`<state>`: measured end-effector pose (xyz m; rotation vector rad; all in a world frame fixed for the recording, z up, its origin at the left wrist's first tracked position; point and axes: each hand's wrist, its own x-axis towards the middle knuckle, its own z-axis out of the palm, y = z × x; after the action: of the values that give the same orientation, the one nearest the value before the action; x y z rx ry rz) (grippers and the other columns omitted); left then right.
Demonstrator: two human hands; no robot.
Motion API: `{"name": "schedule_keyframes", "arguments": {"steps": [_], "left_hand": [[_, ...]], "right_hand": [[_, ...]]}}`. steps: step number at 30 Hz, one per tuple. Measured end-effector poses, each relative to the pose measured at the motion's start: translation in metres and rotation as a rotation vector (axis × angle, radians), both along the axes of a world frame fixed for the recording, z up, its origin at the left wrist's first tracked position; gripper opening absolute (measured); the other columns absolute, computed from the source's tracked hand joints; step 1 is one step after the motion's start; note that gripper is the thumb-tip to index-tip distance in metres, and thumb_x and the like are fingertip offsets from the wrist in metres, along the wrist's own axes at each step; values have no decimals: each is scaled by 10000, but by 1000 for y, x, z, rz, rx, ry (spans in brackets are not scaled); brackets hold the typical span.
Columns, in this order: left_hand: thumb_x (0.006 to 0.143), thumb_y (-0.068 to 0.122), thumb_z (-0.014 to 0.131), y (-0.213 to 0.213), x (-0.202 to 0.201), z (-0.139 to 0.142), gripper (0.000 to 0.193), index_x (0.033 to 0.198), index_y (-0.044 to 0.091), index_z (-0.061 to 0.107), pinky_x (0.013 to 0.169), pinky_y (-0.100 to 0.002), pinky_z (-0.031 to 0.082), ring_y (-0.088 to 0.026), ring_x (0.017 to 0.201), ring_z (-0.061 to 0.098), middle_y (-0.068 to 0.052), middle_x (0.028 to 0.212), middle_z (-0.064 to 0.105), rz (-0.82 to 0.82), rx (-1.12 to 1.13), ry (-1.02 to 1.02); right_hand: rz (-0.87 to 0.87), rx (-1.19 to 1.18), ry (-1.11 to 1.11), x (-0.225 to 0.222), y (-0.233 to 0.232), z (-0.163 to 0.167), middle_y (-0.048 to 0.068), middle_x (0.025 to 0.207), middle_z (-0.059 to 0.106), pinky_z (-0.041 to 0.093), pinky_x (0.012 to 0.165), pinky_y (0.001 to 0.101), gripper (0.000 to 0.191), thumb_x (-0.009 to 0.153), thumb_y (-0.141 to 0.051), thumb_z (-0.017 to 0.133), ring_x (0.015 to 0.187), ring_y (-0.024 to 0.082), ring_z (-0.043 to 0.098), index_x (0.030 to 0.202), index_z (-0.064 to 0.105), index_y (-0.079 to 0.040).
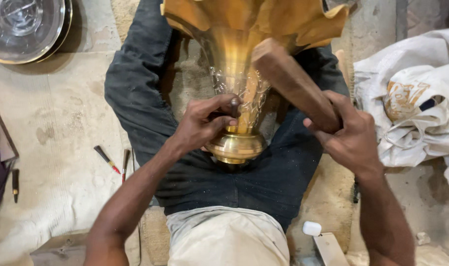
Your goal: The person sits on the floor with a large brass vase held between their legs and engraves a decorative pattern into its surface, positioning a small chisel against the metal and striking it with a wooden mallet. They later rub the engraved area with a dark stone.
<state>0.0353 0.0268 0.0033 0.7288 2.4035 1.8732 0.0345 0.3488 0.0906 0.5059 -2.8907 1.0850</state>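
A tall brass vase (238, 74) with a flared, scalloped mouth lies between my crossed legs, its round base (235, 147) toward my lap. Engraved patterns show on its narrow neck. My left hand (204, 120) pinches a small dark metal punch (234, 104) against the neck. My right hand (350, 133) grips a thick wooden mallet block (291, 81), whose upper end hangs just above and right of the punch.
Small hand tools (106, 159) with dark and red handles lie on the pale cloth at left. Stacked metal plates (25, 27) sit at top left. Crumpled white bags (416, 98) lie at right. A small white piece (312, 228) rests near my right knee.
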Motion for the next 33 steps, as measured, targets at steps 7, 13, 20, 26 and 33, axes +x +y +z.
{"name": "schedule_keyframes", "arguments": {"steps": [7,13,20,26,33], "left_hand": [[942,-20,719,2,8,2,382,1301,61,616,775,-317,655,-155,905,791,-82,994,777,59,40,-5],[951,-10,747,6,8,-2,307,1231,73,654,808,-307,674,-169,927,775,-97,1009,779,60,-9,69],[920,-14,744,3,5,-2,306,1209,8,647,820,-339,668,-196,915,779,-100,984,778,49,16,-18],[921,-12,732,3,4,0,251,1163,13,669,832,-343,677,-203,933,779,-105,987,775,41,36,-19],[946,9,724,0,5,-16,218,1160,34,688,747,-317,669,-173,825,778,-97,983,799,24,-79,-56]], "right_hand": [[171,110,165,-29,-17,30,128,1026,742,591,722,386,548,839,-76,747,834,247,738,1357,585,-155],[300,656,79,-38,-42,43,63,904,697,579,609,380,445,959,-216,723,705,224,694,1377,570,-232],[288,455,140,-33,-48,41,53,902,686,550,576,374,498,841,-143,722,667,242,676,1320,587,-171],[228,473,140,-26,-43,43,61,934,685,568,622,398,509,797,-105,697,720,259,690,1290,586,-172],[153,377,130,-14,-35,41,84,984,691,569,709,464,526,759,-82,690,789,322,694,1276,601,-126]]}}
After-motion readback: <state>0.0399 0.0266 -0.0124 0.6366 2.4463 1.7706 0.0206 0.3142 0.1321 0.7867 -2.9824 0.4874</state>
